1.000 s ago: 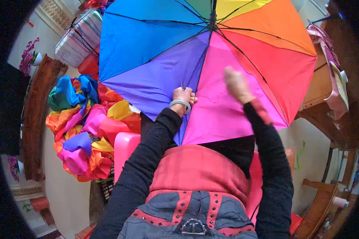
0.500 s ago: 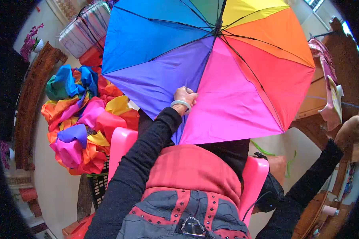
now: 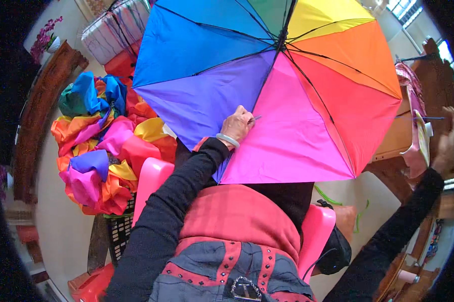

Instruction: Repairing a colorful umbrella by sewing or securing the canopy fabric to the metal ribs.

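An open rainbow umbrella point(image 3: 312, 121) lies over my lap with its inner side and dark ribs toward me. My left hand point(image 3: 238, 126), with a pale bangle at the wrist, is closed on a rib at the seam between the purple and pink panels. A short greyish tip shows beside its fingers; I cannot make out what it is. My right hand point(image 3: 445, 143) is raised at the far right, well apart from the umbrella, its fingers smeared by motion. A thin dark line point(image 3: 420, 118), perhaps thread, runs between the umbrella's right edge and that hand.
A heap of crumpled multicoloured fabric point(image 3: 121, 136) sits on a black crate point(image 3: 120, 234) at the left. I sit in a pink chair point(image 3: 317, 234). A wooden table point(image 3: 388, 143) stands at the right, a striped bundle point(image 3: 118, 30) at the back left, a red bag point(image 3: 93, 284) lower left.
My right hand has risen a little at the far right. My left hand stays at the purple-pink seam, having turned slightly, and the greyish tip now shows beside its fingers. The view has shifted a little.
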Available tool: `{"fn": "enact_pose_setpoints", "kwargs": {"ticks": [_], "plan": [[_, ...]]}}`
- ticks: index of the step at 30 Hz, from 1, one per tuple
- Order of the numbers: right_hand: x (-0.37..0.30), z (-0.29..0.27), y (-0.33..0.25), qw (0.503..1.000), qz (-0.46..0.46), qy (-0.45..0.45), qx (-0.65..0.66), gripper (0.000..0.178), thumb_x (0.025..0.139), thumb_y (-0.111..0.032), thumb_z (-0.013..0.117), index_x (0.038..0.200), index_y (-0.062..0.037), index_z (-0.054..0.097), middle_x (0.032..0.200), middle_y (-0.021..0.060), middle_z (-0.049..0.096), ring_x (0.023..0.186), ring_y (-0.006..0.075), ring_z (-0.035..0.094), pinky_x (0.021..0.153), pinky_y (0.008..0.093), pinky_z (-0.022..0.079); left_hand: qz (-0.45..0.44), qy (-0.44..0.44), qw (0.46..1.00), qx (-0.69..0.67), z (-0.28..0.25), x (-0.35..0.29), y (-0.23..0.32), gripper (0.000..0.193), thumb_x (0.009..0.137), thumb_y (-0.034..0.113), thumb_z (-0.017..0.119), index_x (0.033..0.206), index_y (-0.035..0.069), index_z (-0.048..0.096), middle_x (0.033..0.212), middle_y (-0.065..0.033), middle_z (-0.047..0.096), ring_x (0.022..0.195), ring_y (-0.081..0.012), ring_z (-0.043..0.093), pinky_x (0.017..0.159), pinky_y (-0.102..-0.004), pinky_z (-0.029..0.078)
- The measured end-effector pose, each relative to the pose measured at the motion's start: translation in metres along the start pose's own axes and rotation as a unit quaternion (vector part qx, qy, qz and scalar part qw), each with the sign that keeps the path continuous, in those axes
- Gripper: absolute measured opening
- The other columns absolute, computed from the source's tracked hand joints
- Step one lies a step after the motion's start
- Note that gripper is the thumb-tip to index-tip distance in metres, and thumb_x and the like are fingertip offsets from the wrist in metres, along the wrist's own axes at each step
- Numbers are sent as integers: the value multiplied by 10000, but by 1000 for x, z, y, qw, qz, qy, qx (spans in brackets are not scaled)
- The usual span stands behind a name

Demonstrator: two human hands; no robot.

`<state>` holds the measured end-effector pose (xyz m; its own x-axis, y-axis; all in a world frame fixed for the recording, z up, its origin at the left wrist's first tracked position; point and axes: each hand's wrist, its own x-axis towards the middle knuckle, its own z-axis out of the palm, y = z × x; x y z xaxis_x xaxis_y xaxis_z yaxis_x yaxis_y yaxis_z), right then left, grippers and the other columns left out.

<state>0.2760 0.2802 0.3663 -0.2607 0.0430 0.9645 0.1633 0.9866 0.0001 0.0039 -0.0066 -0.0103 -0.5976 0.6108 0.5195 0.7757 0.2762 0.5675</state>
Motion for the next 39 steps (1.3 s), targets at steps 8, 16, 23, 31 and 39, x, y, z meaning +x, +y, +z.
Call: {"fn": "enact_pose_setpoints", "kwargs": {"ticks": [8,16,23,31,39], "plan": [[-200,197,-157,782,61,-523,335,150,667,15,499,802,-14,558,629,77,522,575,142,497,477,259,403,-340,-5,829,-444,-27,11,10,124,775,148,532,705,47,548,491,17,454,367,-55,386,337,-204,294],[-267,264,-219,793,203,-503,275,136,661,-48,530,778,21,536,573,143,533,547,245,554,508,350,435,-290,94,850,-430,-19,13,10,94,763,136,543,726,51,557,573,19,514,452,-17,410,391,-184,309],[-263,262,-207,564,477,-529,418,100,761,-65,506,789,24,540,573,32,509,526,111,528,434,257,440,-227,140,886,-379,-10,12,3,78,759,122,544,729,52,558,619,15,537,515,-27,432,457,-196,352],[-272,260,-207,389,654,-378,528,105,778,-84,517,847,-5,510,779,111,554,645,171,563,529,285,492,-330,103,849,-399,-18,14,11,112,747,118,532,686,24,530,601,-20,557,534,-108,511,510,-258,419],[-174,191,3,534,571,-320,535,105,794,-97,491,790,-10,549,769,88,581,684,174,563,631,264,470,-256,56,950,-170,-8,5,5,117,715,111,514,675,1,514,585,-99,564,553,-156,553,527,-298,442]]}}
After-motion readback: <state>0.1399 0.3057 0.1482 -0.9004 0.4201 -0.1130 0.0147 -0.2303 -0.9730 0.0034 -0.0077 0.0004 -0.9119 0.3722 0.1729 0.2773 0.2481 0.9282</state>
